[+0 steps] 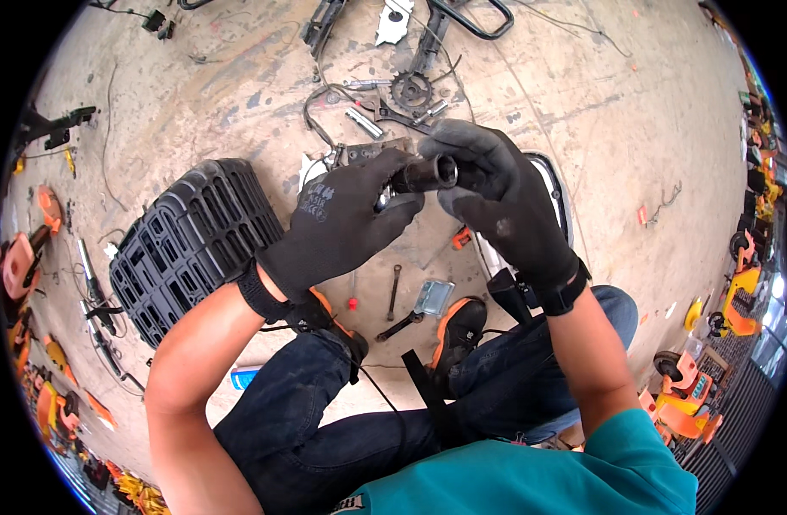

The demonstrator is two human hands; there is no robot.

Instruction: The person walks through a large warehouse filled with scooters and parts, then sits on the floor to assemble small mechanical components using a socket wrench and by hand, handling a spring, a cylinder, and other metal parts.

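Note:
My left hand (346, 210), in a black work glove, is closed around a dark cylindrical tube (424, 175). The tube's round hollow end faces right, and a bit of shiny metal shows between the gloved fingers. Beside that end is my right hand (505, 193), gloved the same way. Its fingers are curved and its thumb stands apart from them, around the tube's mouth. Whether the fingertips touch the tube I cannot tell. Beyond both hands lie a chrome cylindrical tool (364, 123), a toothed sprocket (411, 89) and a dark wrench-like tool (399, 117) on the floor.
A black slatted plastic basket (196, 240) stands at left. Between my shoes lie a wrench (395, 290), a dark-handled tool (399, 327) and a small clear-blue case (434, 298). A white-and-black part (543, 184) sits behind my right hand. Orange and yellow scooter-like machines (741, 296) line the right edge.

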